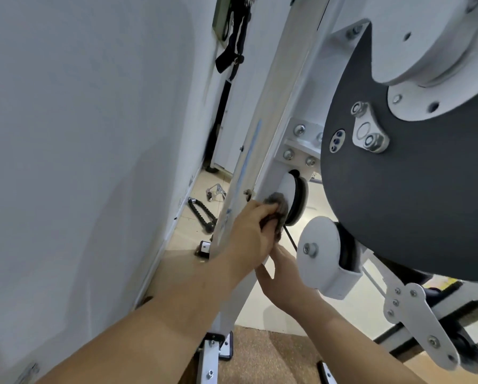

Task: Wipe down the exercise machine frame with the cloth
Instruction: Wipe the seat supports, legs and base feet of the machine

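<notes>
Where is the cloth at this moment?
Head view, near centre: the cloth is gripped by the left hand and pressed against the white pulley cover beside the frame upright, just above the right hand.

A plain white wall (80,134) fills the left side and runs down to a pale tiled floor (185,234). A black ribbed handle (200,214) and a chrome handle (215,191) lie on the tiles near the wall. Black straps (232,51) hang further back. A brown mat (260,353) covers the near floor. The light is soft and even.
</notes>
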`<action>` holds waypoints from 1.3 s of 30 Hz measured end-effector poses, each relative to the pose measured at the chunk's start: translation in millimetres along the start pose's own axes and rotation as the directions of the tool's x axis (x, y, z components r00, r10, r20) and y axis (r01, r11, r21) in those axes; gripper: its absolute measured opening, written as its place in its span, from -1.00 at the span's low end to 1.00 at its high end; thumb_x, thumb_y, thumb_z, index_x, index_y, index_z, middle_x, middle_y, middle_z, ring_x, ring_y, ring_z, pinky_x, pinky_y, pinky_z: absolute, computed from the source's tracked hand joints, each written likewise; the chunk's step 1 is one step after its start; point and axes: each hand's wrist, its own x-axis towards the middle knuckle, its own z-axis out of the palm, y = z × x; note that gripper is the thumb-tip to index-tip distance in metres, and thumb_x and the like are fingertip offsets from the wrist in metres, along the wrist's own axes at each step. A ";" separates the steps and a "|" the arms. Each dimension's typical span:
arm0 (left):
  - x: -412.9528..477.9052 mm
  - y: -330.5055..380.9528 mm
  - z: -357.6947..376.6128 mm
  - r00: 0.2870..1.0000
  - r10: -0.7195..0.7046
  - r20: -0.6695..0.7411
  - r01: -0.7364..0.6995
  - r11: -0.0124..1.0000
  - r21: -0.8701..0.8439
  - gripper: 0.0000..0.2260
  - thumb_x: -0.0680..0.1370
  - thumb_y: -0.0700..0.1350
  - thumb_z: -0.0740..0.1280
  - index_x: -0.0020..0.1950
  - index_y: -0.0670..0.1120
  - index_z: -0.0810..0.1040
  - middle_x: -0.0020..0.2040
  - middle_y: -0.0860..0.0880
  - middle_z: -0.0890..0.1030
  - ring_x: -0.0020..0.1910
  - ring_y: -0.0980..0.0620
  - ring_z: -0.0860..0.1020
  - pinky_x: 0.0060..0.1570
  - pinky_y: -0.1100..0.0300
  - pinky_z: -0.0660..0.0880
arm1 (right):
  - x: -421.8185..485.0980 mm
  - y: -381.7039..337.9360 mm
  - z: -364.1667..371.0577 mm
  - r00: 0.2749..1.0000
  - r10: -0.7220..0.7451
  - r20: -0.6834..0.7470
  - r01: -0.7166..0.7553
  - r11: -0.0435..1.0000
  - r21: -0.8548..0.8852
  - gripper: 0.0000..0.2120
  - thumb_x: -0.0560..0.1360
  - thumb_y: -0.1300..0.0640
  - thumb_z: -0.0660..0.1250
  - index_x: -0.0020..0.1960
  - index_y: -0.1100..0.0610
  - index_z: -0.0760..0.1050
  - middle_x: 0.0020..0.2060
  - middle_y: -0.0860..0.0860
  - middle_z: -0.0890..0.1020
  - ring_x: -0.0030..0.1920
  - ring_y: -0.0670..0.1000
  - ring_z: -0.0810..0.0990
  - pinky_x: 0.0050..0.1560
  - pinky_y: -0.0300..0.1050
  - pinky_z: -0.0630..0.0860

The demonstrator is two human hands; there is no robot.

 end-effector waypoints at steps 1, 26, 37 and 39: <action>-2.6 -3.5 -6.9 1.000 -0.019 0.015 0.019 0.999 0.034 -0.75 0.60 -0.40 0.32 0.25 -0.24 0.63 0.03 0.05 0.53 -0.03 0.25 0.59 0.13 0.32 0.53 | -4.0 -2.9 -5.6 0.999 0.032 0.031 -0.032 0.999 -0.021 -0.62 0.61 0.24 0.26 0.37 0.40 0.43 0.23 0.18 0.53 0.27 0.21 0.52 0.29 -0.33 0.33; -70.9 156.8 -107.3 0.521 -0.791 -0.321 0.806 0.580 -0.119 -0.79 0.60 0.07 0.34 -0.05 -0.01 0.69 -0.11 -0.08 0.69 -0.05 -0.06 0.65 0.02 0.06 0.56 | -82.5 -168.2 -37.5 0.524 0.725 0.447 -0.840 0.526 0.132 -0.64 0.62 -0.05 0.18 0.01 0.19 0.62 -0.26 0.14 0.62 -0.24 0.03 0.55 -0.23 -0.06 0.48; -81.4 362.2 -108.2 0.436 -0.818 -0.374 0.831 0.526 -0.180 -0.74 0.52 0.01 0.49 0.15 0.01 0.54 0.03 0.03 0.65 0.00 0.06 0.65 -0.07 0.15 0.57 | -84.6 -329.2 -184.5 0.427 0.719 0.548 -0.894 0.245 0.376 -0.50 0.69 -0.27 0.03 0.11 0.00 0.64 -0.05 0.06 0.76 0.00 0.13 0.73 0.16 0.21 0.65; -86.1 396.0 -105.5 0.430 -0.819 -0.381 0.831 0.523 -0.187 -0.77 0.54 0.04 0.46 0.13 0.01 0.54 0.01 0.03 0.65 -0.02 0.07 0.65 -0.09 0.16 0.57 | -83.6 -354.7 -216.9 0.444 0.702 0.556 -0.880 0.226 0.417 -0.55 0.69 -0.27 0.06 0.14 -0.05 0.63 0.00 0.00 0.76 0.03 0.07 0.73 0.18 0.15 0.65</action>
